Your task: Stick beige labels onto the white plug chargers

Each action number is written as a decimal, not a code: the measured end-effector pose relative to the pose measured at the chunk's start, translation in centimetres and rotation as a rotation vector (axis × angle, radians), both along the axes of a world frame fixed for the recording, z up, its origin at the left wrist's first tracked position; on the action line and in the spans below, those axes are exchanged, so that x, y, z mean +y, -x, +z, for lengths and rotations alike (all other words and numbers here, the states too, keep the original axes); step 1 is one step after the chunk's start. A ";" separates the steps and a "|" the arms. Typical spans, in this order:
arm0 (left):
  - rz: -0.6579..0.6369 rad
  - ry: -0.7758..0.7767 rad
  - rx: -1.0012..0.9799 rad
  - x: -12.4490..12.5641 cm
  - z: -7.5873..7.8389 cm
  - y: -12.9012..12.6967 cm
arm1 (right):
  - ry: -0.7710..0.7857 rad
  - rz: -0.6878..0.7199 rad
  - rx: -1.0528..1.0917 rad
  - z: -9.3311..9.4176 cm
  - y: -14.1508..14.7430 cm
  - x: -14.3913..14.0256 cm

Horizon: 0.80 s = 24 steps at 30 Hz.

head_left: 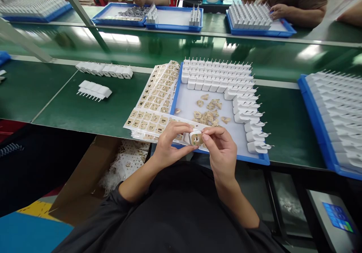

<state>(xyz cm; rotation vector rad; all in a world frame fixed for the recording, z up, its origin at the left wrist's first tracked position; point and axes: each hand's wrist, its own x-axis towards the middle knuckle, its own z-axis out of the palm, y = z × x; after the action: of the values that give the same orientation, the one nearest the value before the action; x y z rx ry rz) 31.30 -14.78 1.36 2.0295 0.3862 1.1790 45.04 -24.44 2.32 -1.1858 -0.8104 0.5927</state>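
Note:
Between the thumb and fingers of my left hand (pixel 169 143) is a white plug-in charger (pixel 186 137), its flat end turned towards me. A tan sticker (pixel 196 138) with small cut-outs covers that end. The thumb and forefinger of my right hand (pixel 222 147) pinch at the sticker's right edge. Both hands are over the front rim of a blue tray (pixel 254 158). Inside the tray, white chargers (pixel 217 77) stand in rows along the back and right side, pins up or outward. Loose tan pieces (pixel 207 116) lie in its middle. Sticker sheets (pixel 158 89) overlap the tray's left side.
More white chargers (pixel 104 70) lie on the green bench (pixel 65 109) at left, with a small group (pixel 94 89) nearer. Another full blue tray (pixel 316 121) stands at right. Below the bench is a cardboard box (pixel 85 177) of used sheets. Co-workers sit across the line.

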 end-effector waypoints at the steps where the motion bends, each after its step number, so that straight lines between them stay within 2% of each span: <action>1: 0.002 -0.003 0.002 0.0 0.0 0.0 | 0.005 -0.002 -0.008 0.0 0.0 0.0; 14: 0.050 -0.100 0.014 -0.2 0.3 0.0 | 0.010 -0.124 -0.242 0.2 0.7 0.4; 21: 0.105 -0.172 0.009 -0.5 0.4 -0.1 | -0.003 -0.232 -0.535 0.4 0.7 0.5; 24: 0.122 -0.170 -0.013 -0.7 0.2 -0.1 | 0.026 -0.280 -0.506 0.4 0.1 0.8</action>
<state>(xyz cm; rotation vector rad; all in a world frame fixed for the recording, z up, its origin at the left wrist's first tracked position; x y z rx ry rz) 31.39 -15.44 1.56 2.1684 0.4208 1.3380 44.93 -23.61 2.68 -1.4678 -1.0362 0.0671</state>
